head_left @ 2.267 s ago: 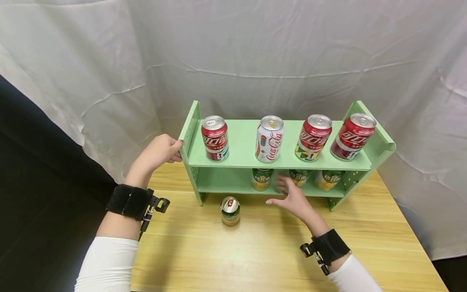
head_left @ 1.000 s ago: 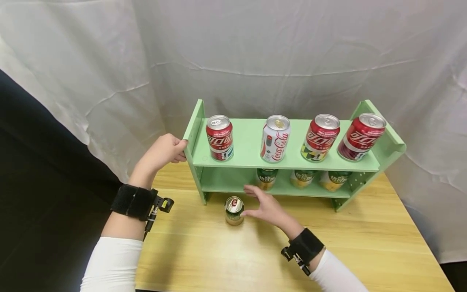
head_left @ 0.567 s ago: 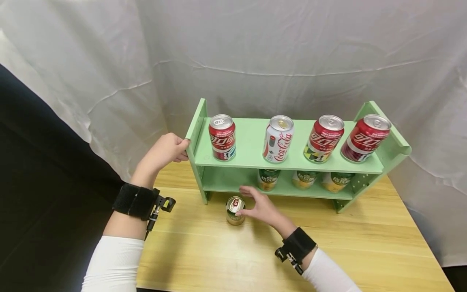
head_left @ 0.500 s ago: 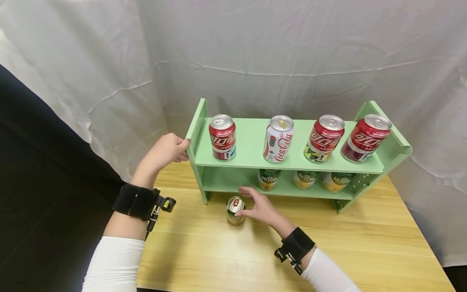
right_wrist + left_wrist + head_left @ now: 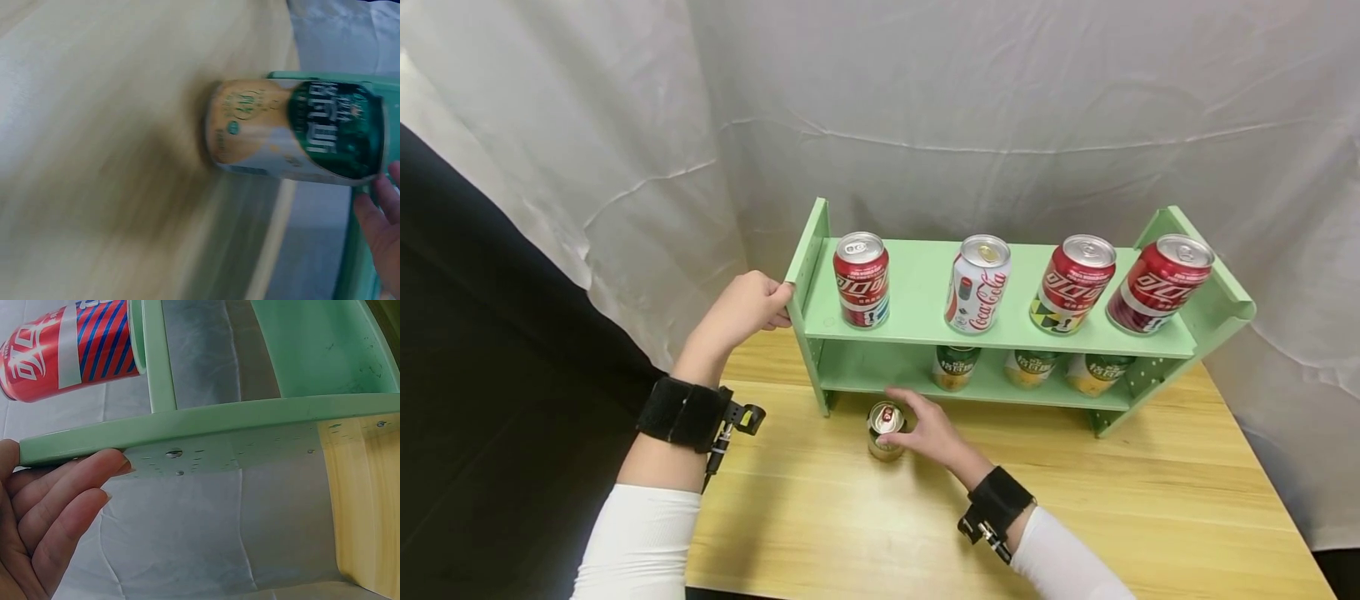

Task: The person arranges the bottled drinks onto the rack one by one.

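Coca-Cola script is read on the white can [image 5: 976, 272] on the green shelf's [image 5: 925, 317] top board; red cans [image 5: 861, 268] with white lettering flank it. On the worktop [image 5: 1075, 475], just before the shelf, a green-and-gold can [image 5: 886, 431] is seen standing upright, white characters printed on its green band, too blurred in the right wrist view to be read. The right hand [image 5: 928, 429] is laid against its right side at the rim, fingers [image 5: 901, 397] curved over the top; a full grip is not shown. The shelf's left side panel is gripped at its front edge by the left hand [image 5: 741, 308], fingers [image 5: 75, 481] curled onto it.
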Available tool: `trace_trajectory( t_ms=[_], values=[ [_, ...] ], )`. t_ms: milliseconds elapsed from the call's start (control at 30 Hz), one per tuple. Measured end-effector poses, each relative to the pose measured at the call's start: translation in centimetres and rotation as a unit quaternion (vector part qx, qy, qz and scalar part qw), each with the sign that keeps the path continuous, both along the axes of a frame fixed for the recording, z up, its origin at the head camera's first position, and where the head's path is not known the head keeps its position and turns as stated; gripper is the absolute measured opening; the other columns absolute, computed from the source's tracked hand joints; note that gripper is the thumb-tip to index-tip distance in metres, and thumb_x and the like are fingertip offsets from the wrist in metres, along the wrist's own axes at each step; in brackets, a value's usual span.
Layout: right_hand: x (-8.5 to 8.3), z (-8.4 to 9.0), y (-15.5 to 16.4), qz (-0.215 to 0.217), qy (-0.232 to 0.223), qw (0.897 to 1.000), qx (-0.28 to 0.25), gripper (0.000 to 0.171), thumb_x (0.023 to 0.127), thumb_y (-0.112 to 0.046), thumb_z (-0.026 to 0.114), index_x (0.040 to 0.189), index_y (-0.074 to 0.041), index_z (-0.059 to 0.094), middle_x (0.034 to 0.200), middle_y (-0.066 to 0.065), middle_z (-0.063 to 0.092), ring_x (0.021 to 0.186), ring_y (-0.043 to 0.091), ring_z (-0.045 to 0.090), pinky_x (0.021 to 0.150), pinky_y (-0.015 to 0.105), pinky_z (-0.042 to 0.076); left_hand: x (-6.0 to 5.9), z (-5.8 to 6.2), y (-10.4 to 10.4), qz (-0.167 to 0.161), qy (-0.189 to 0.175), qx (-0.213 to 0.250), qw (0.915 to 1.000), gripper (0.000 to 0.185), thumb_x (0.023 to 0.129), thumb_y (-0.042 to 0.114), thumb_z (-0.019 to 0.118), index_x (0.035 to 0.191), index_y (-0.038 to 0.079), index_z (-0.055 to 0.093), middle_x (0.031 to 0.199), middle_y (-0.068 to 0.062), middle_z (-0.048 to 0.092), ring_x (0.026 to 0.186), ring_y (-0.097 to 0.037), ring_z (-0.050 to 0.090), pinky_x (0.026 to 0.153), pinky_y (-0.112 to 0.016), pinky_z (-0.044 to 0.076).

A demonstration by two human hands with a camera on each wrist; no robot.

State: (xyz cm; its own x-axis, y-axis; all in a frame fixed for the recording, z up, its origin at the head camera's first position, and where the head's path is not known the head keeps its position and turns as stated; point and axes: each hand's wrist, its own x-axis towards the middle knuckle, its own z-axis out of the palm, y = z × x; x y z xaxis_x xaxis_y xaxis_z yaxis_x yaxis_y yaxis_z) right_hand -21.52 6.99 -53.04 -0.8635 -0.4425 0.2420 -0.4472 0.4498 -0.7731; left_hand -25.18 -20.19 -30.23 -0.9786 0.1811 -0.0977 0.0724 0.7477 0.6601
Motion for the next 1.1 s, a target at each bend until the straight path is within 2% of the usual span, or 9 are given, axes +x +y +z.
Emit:
trace_trajectory(
  t_ms=[133, 267, 433, 600, 767, 967, 1100],
  values=[
    [-0.2, -1.2, -0.3, -0.007, 0.006, 1.000, -0.003, 0.083, 0.062, -0.026, 0.086, 0.134, -0.009, 0.048, 0.134, 0.011, 0.055, 0.121, 0.029, 0.053, 0.103, 0.044, 0.045, 0.0, -0.2, -0.1, 0.001, 0.001, -0.005, 1.0000, 0.042, 0.100, 0.024, 0.039, 0.098, -0.008, 0.067, 0.096, -0.025, 0.069, 0.085, -0.030, 0.071, 0.075, -0.039, 0.060],
    [0.0, -2.1, -0.3, -0.014, 0.032, 0.999, 0.007, 0.086, 0.061, -0.025, 0.087, 0.136, -0.011, 0.047, 0.135, 0.010, 0.054, 0.122, 0.030, 0.052, 0.102, 0.046, 0.045, 0.0, -0.4, -0.1, 0.000, 0.000, -0.001, 1.0000, 0.042, 0.100, 0.024, 0.039, 0.098, -0.008, 0.067, 0.096, -0.025, 0.069, 0.085, -0.030, 0.071, 0.075, -0.038, 0.060],
    [0.1, -2.9, -0.1, 0.008, 0.038, 0.999, 0.013, 0.088, 0.060, -0.024, 0.088, 0.137, -0.012, 0.046, 0.134, 0.007, 0.055, 0.122, 0.026, 0.053, 0.102, 0.043, 0.046, 0.3, -0.4, 0.0, 0.003, 0.000, 0.005, 1.0000, 0.041, 0.100, 0.023, 0.039, 0.095, -0.007, 0.068, 0.095, -0.025, 0.069, 0.085, -0.030, 0.071, 0.074, -0.039, 0.060],
    [-0.3, -3.4, -0.2, 0.025, 0.002, 1.000, 0.018, 0.092, 0.061, -0.029, 0.088, 0.139, -0.010, 0.043, 0.136, 0.011, 0.052, 0.122, 0.027, 0.052, 0.101, 0.042, 0.047, 0.4, -0.3, 0.1, 0.003, -0.005, 0.009, 0.9999, 0.041, 0.100, 0.023, 0.039, 0.096, -0.007, 0.067, 0.097, -0.025, 0.069, 0.087, -0.030, 0.070, 0.076, -0.039, 0.059],
    [-0.5, -4.3, -0.4, 0.022, -0.033, 0.999, 0.024, 0.094, 0.062, -0.030, 0.088, 0.139, -0.006, 0.040, 0.132, 0.015, 0.052, 0.118, 0.030, 0.054, 0.099, 0.044, 0.048, 0.4, -0.5, 0.2, 0.006, -0.008, 0.008, 0.9999, 0.041, 0.100, 0.023, 0.039, 0.095, -0.007, 0.067, 0.097, -0.025, 0.069, 0.088, -0.032, 0.070, 0.076, -0.039, 0.059],
    [-0.3, -5.4, -0.9, -0.018, -0.077, 0.997, 0.000, 0.095, 0.059, -0.023, 0.089, 0.135, 0.001, 0.038, 0.127, 0.020, 0.054, 0.116, 0.035, 0.055, 0.101, 0.050, 0.045, 0.1, -0.4, 0.3, 0.004, -0.002, 0.010, 0.9999, 0.042, 0.099, 0.024, 0.040, 0.089, -0.006, 0.068, 0.097, -0.025, 0.069, 0.088, -0.032, 0.070, 0.076, -0.040, 0.059],
    [-0.2, -5.8, -1.5, -0.047, -0.093, 0.995, -0.003, 0.092, 0.060, -0.020, 0.089, 0.132, 0.003, 0.038, 0.124, 0.023, 0.055, 0.114, 0.038, 0.055, 0.099, 0.051, 0.046, -0.1, -0.2, 0.1, 0.011, 0.003, 0.003, 0.9999, 0.042, 0.099, 0.024, 0.040, 0.093, -0.006, 0.068, 0.095, -0.024, 0.069, 0.086, -0.030, 0.071, 0.075, -0.039, 0.060]
  ],
)
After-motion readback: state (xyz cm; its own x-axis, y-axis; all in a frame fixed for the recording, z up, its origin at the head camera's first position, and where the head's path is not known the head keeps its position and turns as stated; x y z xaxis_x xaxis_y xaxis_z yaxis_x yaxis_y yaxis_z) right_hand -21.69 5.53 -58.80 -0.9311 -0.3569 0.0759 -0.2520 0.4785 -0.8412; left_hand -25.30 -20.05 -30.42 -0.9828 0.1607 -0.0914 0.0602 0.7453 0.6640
